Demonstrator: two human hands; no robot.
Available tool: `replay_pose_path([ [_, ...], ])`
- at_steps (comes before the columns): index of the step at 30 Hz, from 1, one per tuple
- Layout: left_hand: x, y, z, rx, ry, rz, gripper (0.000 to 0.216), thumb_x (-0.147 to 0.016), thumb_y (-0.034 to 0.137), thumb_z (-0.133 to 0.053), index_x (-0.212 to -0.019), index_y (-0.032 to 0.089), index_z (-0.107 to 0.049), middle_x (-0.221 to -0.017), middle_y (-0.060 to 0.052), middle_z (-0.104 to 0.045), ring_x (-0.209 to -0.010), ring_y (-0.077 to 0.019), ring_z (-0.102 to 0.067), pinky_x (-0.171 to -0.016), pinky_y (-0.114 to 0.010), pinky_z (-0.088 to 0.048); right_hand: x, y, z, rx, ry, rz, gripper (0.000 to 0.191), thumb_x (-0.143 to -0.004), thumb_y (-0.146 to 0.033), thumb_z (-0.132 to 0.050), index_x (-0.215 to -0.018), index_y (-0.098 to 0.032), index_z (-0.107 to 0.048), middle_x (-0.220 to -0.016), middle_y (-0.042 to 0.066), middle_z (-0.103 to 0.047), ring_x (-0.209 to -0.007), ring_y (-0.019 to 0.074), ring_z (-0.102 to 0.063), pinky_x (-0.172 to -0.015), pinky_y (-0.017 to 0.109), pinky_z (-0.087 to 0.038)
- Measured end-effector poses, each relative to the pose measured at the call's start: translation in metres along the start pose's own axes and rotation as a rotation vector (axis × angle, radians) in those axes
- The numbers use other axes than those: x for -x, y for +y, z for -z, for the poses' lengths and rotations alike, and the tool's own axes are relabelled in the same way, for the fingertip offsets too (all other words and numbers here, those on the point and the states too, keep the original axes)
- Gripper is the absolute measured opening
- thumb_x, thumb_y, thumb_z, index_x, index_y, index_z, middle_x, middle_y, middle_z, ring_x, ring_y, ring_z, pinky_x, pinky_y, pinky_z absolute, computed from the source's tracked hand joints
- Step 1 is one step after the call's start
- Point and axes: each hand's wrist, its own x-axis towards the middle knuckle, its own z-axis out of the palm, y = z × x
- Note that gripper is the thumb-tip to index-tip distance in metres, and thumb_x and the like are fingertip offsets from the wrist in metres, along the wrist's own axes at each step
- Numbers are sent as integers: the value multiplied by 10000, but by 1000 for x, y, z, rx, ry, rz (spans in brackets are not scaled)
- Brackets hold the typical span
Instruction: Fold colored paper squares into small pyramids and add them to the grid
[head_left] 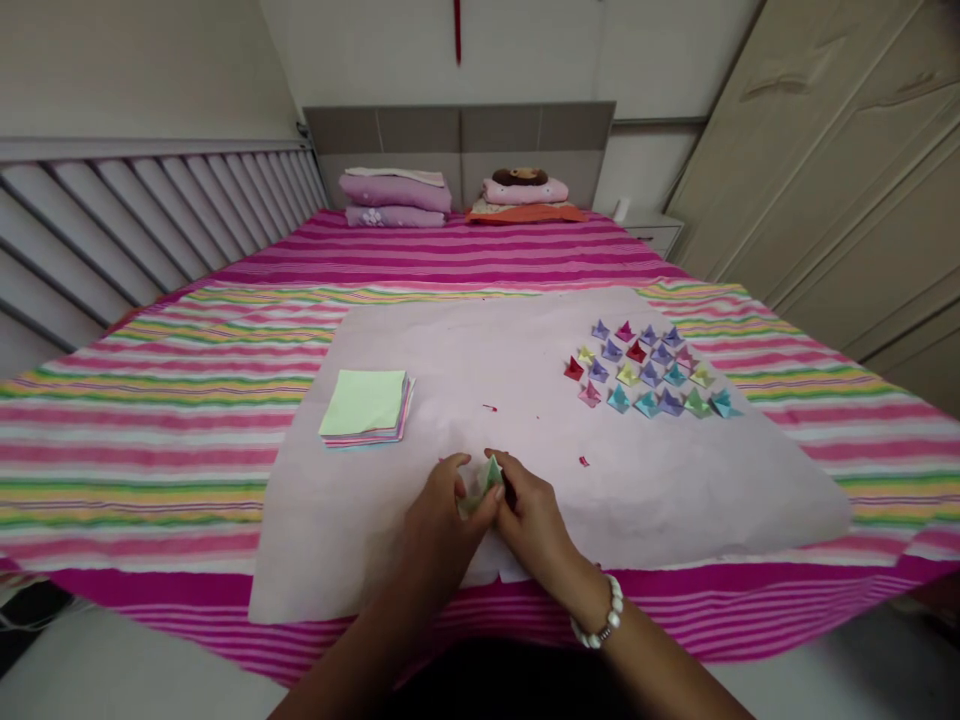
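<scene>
Between my two hands is a small folded pale green paper (491, 474), held just above the white sheet (465, 350) near its front edge. My left hand (447, 510) grips it from the left, with the thumb reaching across to the paper and the index finger curled above. From the right, my right hand (529, 500) pinches its other side; a white bead bracelet circles that wrist. Part of the paper is hidden behind the fingers. Left of my hands lies a stack of square coloured papers (365, 405), light green on top.
Rows of small folded paper boats (649, 374) in several colours stand on the sheet's right side. Tiny red scraps (583, 461) lie about the sheet. Beneath is a striped bedspread (172, 420); folded bedding (395, 195) sits by the headboard (420, 130).
</scene>
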Motion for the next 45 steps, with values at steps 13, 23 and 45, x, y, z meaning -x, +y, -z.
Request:
replay_pose_path([
  [13, 11, 10, 3, 32, -268, 85, 574, -905, 477, -398, -1382, 157, -402, -759, -30, -682, -663, -213, -639, -618, -301, -420, 2, 5, -2, 166, 57, 61, 445, -838, -148, -447, -1278, -155, -513, -967, 101, -712, -744, 204, -665, -704, 329, -530],
  [23, -6, 5, 3, 157, -328, 30, 328, -867, 194, -400, -1137, 219, -585, -804, -30, -699, -733, -201, -642, -672, -299, -447, 2, 0, -5, 254, -116, 142, 346, -851, -113, -437, -1156, -184, -585, -970, 90, -711, -861, 232, -664, -757, 333, -515],
  [45, -12, -10, -7, 359, -270, 145, 470, -745, 111, -510, -1200, 169, -613, -819, -26, -738, -655, -154, -659, -612, -257, -515, 0, 3, -2, -99, 36, -12, 271, -722, -107, -482, -842, -191, -710, -789, 39, -698, -700, 177, -616, -649, 282, -464],
])
